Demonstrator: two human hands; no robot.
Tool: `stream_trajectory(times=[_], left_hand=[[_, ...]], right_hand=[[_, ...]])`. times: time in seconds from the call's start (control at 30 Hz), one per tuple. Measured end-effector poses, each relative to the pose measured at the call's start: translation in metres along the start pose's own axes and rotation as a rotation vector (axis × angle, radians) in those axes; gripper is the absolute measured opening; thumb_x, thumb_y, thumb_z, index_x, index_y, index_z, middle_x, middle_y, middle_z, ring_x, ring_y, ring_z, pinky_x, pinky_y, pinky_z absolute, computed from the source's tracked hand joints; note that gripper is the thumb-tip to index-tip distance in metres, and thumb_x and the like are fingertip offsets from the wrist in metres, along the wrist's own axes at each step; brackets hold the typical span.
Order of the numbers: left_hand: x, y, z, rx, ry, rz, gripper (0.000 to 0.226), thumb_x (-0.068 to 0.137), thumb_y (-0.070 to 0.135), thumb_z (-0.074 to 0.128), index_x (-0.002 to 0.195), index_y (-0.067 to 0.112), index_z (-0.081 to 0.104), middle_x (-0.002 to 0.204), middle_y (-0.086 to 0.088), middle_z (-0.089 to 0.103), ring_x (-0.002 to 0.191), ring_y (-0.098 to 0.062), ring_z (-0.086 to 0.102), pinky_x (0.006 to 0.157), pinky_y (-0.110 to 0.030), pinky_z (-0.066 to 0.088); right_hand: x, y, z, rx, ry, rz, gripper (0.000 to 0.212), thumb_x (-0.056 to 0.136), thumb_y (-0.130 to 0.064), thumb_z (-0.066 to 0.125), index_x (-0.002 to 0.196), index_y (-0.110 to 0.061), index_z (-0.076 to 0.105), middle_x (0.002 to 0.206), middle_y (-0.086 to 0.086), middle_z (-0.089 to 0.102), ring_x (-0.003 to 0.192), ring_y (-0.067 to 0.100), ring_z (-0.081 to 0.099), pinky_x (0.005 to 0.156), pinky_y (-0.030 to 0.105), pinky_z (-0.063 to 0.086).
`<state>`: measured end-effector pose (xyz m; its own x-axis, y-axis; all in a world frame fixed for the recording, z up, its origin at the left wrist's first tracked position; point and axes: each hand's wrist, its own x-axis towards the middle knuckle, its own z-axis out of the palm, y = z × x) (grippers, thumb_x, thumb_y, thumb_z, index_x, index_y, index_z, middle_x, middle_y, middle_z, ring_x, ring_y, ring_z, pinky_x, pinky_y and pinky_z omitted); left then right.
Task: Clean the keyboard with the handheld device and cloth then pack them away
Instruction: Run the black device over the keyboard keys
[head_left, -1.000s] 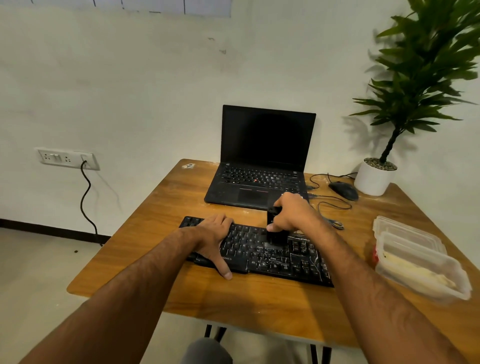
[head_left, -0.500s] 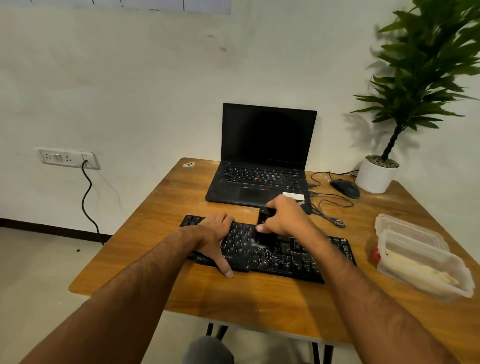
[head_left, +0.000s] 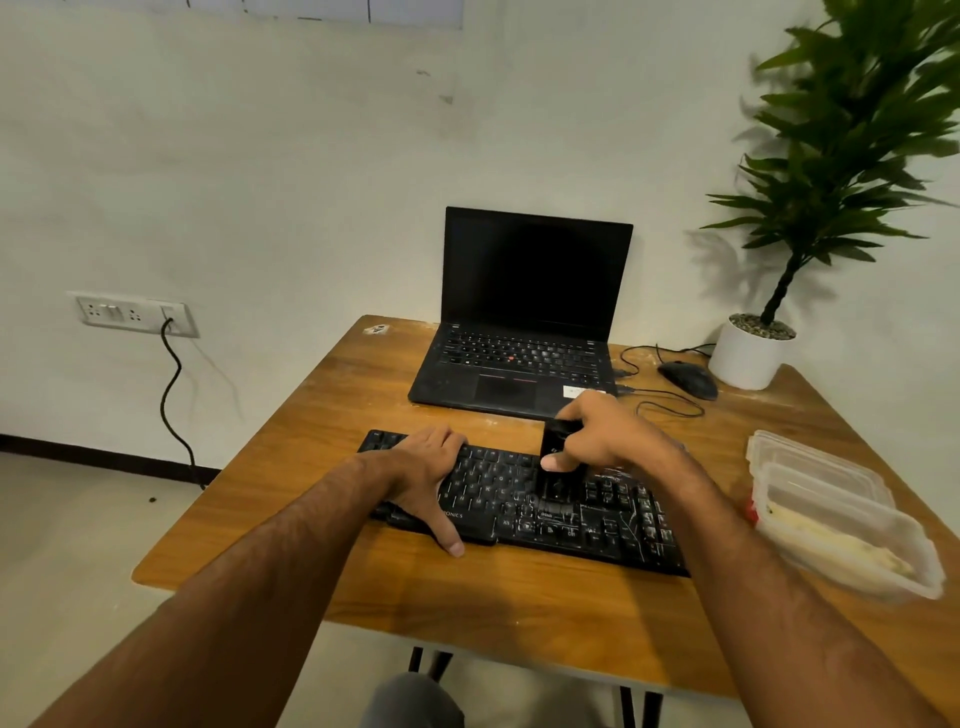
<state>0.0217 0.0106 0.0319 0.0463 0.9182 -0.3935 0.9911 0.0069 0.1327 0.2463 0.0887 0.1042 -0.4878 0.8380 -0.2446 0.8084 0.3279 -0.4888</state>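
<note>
Right hand (head_left: 605, 441) of mine grips the device (head_left: 556, 465), a small black block, thumb across its near face and fingers curled round its top, so that it stands upright with its lower end on the keys near the middle of the keyboard (head_left: 524, 501). Left hand (head_left: 423, 475), just to the left of the right one, lies flat on the keyboard's left end, fingers straight over the keys and thumb reaching past the near edge onto the table (head_left: 291, 467).

Beyond my right hand sits an open laptop (head_left: 524, 322), screen dark. Further right of it lie a mouse (head_left: 688, 379) and its cable, then a potted plant (head_left: 753, 353) at the far corner. Right of my right forearm are clear plastic boxes (head_left: 836, 514); the nearer one holds something pale, which I cannot identify.
</note>
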Motion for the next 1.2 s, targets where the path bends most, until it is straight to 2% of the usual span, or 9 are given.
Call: stream_trajectory(times=[0.17, 0.27, 0.33, 0.5, 0.7, 0.87, 0.97, 1.07, 1.2], left_hand=[[0.002, 0.000, 0.000, 0.008, -0.010, -0.005, 0.150, 0.056, 0.069, 0.092, 0.164, 0.015, 0.003, 0.163, -0.006, 0.018, 0.150, -0.028, 0.023, 0.126, -0.047, 0.025], [0.002, -0.001, -0.001, 0.002, -0.008, -0.006, 0.150, 0.057, 0.069, 0.092, 0.164, 0.015, 0.002, 0.164, -0.006, 0.018, 0.150, -0.028, 0.022, 0.126, -0.047, 0.024], [0.002, 0.000, 0.000, 0.007, -0.013, -0.006, 0.149, 0.058, 0.068, 0.091, 0.164, 0.015, 0.002, 0.165, -0.006, 0.017, 0.151, -0.028, 0.022, 0.126, -0.047, 0.024], [0.002, 0.000, 0.000, 0.006, -0.008, -0.005, 0.147, 0.057, 0.068, 0.091, 0.164, 0.015, 0.005, 0.162, -0.006, 0.020, 0.148, -0.027, 0.025, 0.125, -0.048, 0.027], [0.004, -0.002, 0.002, 0.031, -0.002, -0.008, 0.152, 0.054, 0.072, 0.091, 0.164, 0.015, 0.003, 0.163, -0.006, 0.018, 0.149, -0.027, 0.024, 0.126, -0.049, 0.026], [0.005, -0.001, 0.002, 0.025, -0.005, -0.009, 0.151, 0.055, 0.070, 0.091, 0.164, 0.014, 0.003, 0.164, -0.006, 0.018, 0.150, -0.028, 0.023, 0.126, -0.049, 0.025], [0.004, -0.001, 0.002, 0.034, -0.005, -0.008, 0.151, 0.056, 0.071, 0.091, 0.164, 0.014, 0.003, 0.163, -0.006, 0.018, 0.149, -0.027, 0.024, 0.126, -0.047, 0.025], [0.003, 0.000, 0.001, 0.028, -0.001, -0.009, 0.149, 0.058, 0.068, 0.091, 0.164, 0.013, 0.002, 0.163, -0.006, 0.018, 0.150, -0.027, 0.023, 0.126, -0.046, 0.024], [0.002, 0.001, 0.001, 0.017, -0.001, -0.006, 0.147, 0.059, 0.066, 0.092, 0.164, 0.014, 0.003, 0.163, -0.006, 0.019, 0.149, -0.027, 0.024, 0.126, -0.045, 0.025]], right_hand=[[0.005, 0.008, 0.000, -0.022, 0.165, 0.039, 0.045, 0.077, -0.030, 0.086, 0.116, -0.013, 0.070, 0.108, 0.006, 0.070, 0.102, 0.024, 0.064, 0.090, 0.040, 0.054], [-0.002, 0.011, 0.000, 0.076, -0.014, 0.053, 0.035, 0.081, -0.015, 0.083, 0.113, -0.011, 0.070, 0.102, 0.007, 0.070, 0.094, 0.022, 0.068, 0.076, 0.033, 0.058], [-0.004, 0.013, -0.004, 0.120, -0.074, 0.059, 0.032, 0.082, -0.009, 0.082, 0.112, -0.009, 0.068, 0.103, 0.010, 0.070, 0.095, 0.026, 0.070, 0.080, 0.038, 0.062], [0.006, 0.015, -0.007, 0.033, 0.145, 0.067, 0.042, 0.080, -0.026, 0.084, 0.116, -0.012, 0.068, 0.105, 0.006, 0.069, 0.103, 0.025, 0.065, 0.095, 0.045, 0.055], [-0.003, 0.014, -0.004, 0.093, -0.077, 0.033, 0.031, 0.083, -0.012, 0.082, 0.110, -0.008, 0.067, 0.103, 0.010, 0.070, 0.095, 0.027, 0.070, 0.078, 0.037, 0.062], [0.010, 0.017, 0.000, 0.140, 0.153, 0.015, 0.035, 0.077, -0.024, 0.086, 0.106, -0.014, 0.068, 0.101, 0.005, 0.071, 0.099, 0.023, 0.067, 0.091, 0.043, 0.057], [0.006, 0.013, 0.012, 0.089, 0.077, -0.003, 0.034, 0.081, -0.025, 0.084, 0.108, -0.015, 0.067, 0.100, 0.003, 0.069, 0.098, 0.020, 0.065, 0.088, 0.038, 0.056], [0.005, 0.010, 0.005, 0.152, -0.052, -0.011, 0.031, 0.082, -0.016, 0.083, 0.108, -0.010, 0.068, 0.101, 0.009, 0.070, 0.097, 0.025, 0.069, 0.087, 0.044, 0.061], [0.015, 0.008, 0.004, 0.164, 0.098, -0.046, 0.033, 0.079, -0.019, 0.085, 0.106, -0.013, 0.067, 0.100, 0.006, 0.070, 0.099, 0.023, 0.067, 0.091, 0.044, 0.058]])
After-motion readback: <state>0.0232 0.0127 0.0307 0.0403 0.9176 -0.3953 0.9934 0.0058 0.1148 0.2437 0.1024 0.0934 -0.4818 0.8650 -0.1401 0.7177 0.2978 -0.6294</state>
